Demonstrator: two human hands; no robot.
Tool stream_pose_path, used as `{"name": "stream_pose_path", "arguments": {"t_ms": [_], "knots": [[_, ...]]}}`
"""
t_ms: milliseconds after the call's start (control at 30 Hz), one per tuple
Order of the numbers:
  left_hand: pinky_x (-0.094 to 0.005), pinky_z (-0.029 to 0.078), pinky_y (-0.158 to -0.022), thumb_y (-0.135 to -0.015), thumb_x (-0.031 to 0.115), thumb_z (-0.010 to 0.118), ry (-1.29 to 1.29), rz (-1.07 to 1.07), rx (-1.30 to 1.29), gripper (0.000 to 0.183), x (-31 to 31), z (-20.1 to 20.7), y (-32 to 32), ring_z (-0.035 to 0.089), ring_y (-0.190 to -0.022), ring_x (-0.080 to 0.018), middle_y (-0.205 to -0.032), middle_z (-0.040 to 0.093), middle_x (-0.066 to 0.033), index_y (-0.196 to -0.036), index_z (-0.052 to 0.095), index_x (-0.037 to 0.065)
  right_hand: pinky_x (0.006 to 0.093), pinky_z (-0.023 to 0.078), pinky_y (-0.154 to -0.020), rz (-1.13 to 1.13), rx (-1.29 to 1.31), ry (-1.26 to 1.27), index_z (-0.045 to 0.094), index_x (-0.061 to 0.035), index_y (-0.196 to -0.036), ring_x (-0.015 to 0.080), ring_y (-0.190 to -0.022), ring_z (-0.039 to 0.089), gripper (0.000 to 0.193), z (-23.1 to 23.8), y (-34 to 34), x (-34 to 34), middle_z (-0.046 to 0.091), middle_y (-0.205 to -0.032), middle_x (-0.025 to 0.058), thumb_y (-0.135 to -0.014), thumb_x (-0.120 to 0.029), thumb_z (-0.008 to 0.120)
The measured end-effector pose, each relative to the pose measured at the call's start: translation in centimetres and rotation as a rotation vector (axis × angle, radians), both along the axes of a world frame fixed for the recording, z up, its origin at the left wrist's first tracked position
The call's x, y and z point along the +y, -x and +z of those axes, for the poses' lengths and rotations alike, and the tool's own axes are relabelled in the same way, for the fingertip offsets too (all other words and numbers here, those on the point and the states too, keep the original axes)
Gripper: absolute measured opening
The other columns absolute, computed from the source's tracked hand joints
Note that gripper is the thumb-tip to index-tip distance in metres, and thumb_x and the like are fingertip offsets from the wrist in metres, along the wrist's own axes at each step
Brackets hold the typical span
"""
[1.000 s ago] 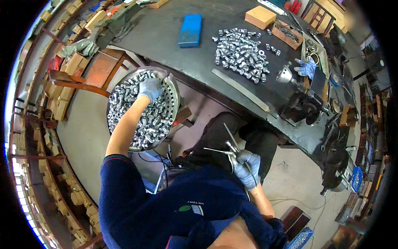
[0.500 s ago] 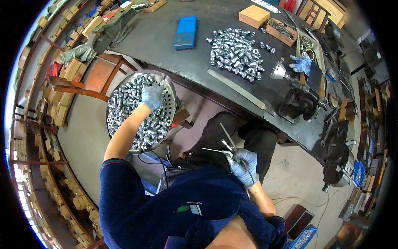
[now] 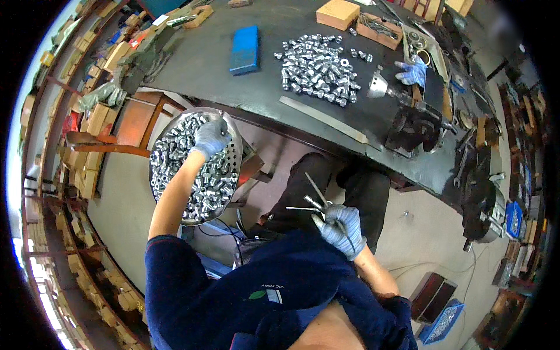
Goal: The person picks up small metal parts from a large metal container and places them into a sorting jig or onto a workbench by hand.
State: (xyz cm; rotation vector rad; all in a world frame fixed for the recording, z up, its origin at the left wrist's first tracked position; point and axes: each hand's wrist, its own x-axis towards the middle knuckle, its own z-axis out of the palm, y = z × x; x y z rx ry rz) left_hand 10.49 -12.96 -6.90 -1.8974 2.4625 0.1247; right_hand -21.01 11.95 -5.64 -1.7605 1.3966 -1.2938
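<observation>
The step in hand looks like drawing a fresh piece from stock: the left hand (image 3: 210, 137), in a pale grey glove, reaches down into the round perforated metal basin (image 3: 236, 153) heaped with short silvery threaded metal fittings (image 3: 198, 186), at the near left below the edge of the dark desk (image 3: 204, 76); its grip is curled down onto the top of the heap, fingers bent and pressed among the pieces, though whether one is already pinched I cannot tell. The right hand (image 3: 341, 230), in a blue-grey glove, sits near the lap at the right; its grip is closed round a thin steel tool with two slender prongs (image 3: 312, 201) that point left and away. Next, by my judgement, the left grip needs to close on a single fitting and lift it clear of its neighbours; a second pile of similar silvery fittings (image 3: 318, 70) lies on the far desk, beside a flat blue box (image 3: 245, 49) and a long steel strip (image 3: 324, 118).
</observation>
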Motion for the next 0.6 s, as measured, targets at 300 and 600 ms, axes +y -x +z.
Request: {"name": "stream_pose_path", "arguments": {"t_ms": [300, 600], "knots": [[-0.0244, 0.047, -0.054, -0.085, 0.035, 0.061, -1.010, 0.129, 1.564, 0.040, 13.4, 4.2, 7.9, 0.058, -0.055, -0.0161, -0.069, 0.061, -0.0094, -0.101, 0.057, -0.001, 0.0350, 0.036, -0.043, 0.066, 0.058, -0.016, 0.045, -0.0107, -0.051, 0.0283, -0.044, 0.048, 0.038, 2.4, -0.1, -1.1, 0.045, -0.049, 0.0099, -0.068, -0.025, 0.076], [-0.0218, 0.042, -0.041, -0.092, 0.036, 0.051, -1.009, 0.106, 1.562, 0.040, 15.0, 2.0, 10.4, 0.053, -0.041, -0.0123, -0.058, 0.059, -0.0075, -0.097, 0.062, -0.002, 0.0361, 0.037, -0.043, 0.032, 0.048, 0.020, 0.046, -0.0103, -0.050, 0.0289, -0.044, 0.049, 0.039, 1.9, 0.3, -1.1, 0.044, -0.047, 0.0114, -0.068, -0.027, 0.076]]}}
